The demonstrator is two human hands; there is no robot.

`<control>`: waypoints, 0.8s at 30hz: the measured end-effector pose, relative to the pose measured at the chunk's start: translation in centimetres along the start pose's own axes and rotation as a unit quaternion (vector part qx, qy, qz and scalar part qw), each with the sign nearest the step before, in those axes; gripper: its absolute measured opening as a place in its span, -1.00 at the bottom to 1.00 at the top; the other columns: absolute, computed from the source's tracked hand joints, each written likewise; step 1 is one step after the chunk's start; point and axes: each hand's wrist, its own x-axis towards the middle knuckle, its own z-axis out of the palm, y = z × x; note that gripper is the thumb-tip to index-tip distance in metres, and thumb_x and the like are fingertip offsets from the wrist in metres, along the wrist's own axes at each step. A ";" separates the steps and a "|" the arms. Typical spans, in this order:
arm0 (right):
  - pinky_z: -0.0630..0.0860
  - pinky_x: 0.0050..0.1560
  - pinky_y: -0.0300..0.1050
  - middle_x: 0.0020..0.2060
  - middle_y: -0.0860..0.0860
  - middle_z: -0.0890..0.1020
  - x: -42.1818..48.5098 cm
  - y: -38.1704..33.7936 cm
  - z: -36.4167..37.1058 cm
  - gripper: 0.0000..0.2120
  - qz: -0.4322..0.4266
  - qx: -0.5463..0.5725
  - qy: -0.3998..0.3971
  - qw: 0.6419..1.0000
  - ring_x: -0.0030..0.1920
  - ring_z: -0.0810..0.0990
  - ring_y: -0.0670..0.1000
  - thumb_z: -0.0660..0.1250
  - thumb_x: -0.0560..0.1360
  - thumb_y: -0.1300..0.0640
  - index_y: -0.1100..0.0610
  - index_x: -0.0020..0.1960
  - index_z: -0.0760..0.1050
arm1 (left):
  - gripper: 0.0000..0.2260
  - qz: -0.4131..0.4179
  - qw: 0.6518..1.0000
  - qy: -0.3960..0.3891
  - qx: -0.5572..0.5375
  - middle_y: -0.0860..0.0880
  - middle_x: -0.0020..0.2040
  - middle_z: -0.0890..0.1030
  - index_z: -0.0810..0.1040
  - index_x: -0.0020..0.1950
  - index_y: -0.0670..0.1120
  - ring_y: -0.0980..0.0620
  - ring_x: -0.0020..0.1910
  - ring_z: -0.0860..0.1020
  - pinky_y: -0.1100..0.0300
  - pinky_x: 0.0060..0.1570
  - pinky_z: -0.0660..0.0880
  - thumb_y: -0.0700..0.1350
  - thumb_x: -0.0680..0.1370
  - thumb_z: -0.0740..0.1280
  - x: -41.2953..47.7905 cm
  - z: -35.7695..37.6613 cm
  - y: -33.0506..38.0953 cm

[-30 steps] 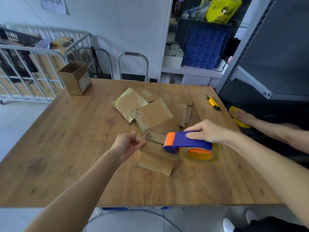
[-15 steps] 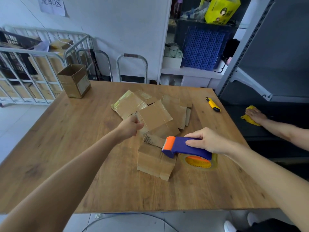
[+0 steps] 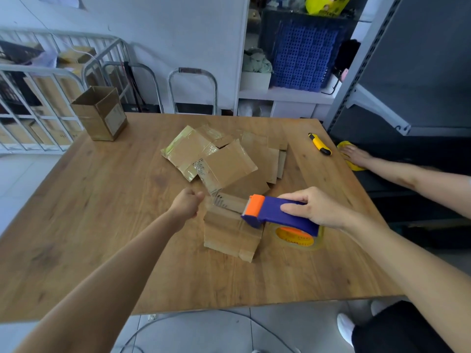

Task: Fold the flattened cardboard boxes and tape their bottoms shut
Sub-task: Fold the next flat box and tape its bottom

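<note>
Head view: we hold the tape dispenser (image 3: 280, 220) in our right hand (image 3: 316, 210), our curled left hand (image 3: 187, 203) reaching a flat box (image 3: 229, 164), apparently empty, to lift and fold next.

tape roll (image 3: 297, 236) half behind dispenser (image 3: 280, 217)

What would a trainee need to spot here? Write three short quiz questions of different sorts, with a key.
1. True or false: the right hand holds the tape dispenser.
2. Which item lies near the table's far right corner? A) yellow utility knife B) scissors C) marker
3. Fill in: the upright open box stands at the table's far ____ corner.

Key: 1 true; 2 A; 3 left.
</note>
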 end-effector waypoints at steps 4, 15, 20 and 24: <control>0.57 -0.05 -0.14 -0.05 -0.06 0.72 0.0 0.5 0.3 -0.74 -0.003 0.006 -0.005 1.000 -0.07 0.69 -0.03 0.33 0.56 0.05 -0.02 0.23 0.58 | -0.74 -0.048 0.997 -0.048 -0.028 -0.07 -0.25 0.46 0.44 -0.13 -0.15 0.02 -0.27 0.40 0.12 -0.23 0.37 0.00 0.65 0.19 -0.7 1.7 -0.9; 0.57 0.03 -0.06 -0.01 -0.11 0.70 -1.0 1.4 0.1 -0.65 0.005 -0.018 0.010 1.000 -0.05 0.67 -0.07 0.34 0.52 -0.11 -0.06 0.27 0.54 | -0.82 -0.027 0.996 0.055 0.060 -0.04 -0.27 0.46 0.46 -0.17 -0.16 0.08 -0.39 0.37 0.24 -0.43 0.31 -0.08 0.54 0.35 -1.8 2.1 -1.2; 0.56 -0.07 -0.20 -0.04 -0.09 0.71 -1.1 1.2 0.0 -0.77 -0.008 0.002 0.008 1.000 -0.07 0.67 -0.07 0.32 0.56 0.03 -0.06 0.21 0.58 | -0.29 0.230 0.926 -0.188 0.234 0.07 0.36 0.38 0.22 0.52 -0.06 0.06 0.39 0.35 0.20 0.34 0.30 0.09 0.47 0.44 -4.6 2.1 4.5; 0.55 -0.05 -0.16 -0.05 -0.10 0.71 -1.1 1.6 0.5 -0.82 -0.018 0.005 0.029 0.999 -0.08 0.67 -0.08 0.32 0.56 0.05 -0.12 0.14 0.59 | 0.13 0.313 0.723 -0.140 0.600 -0.03 0.58 -0.18 -0.25 0.56 -0.13 -0.03 0.55 -0.22 0.07 0.48 -0.22 0.46 0.32 0.27 -4.9 4.3 2.4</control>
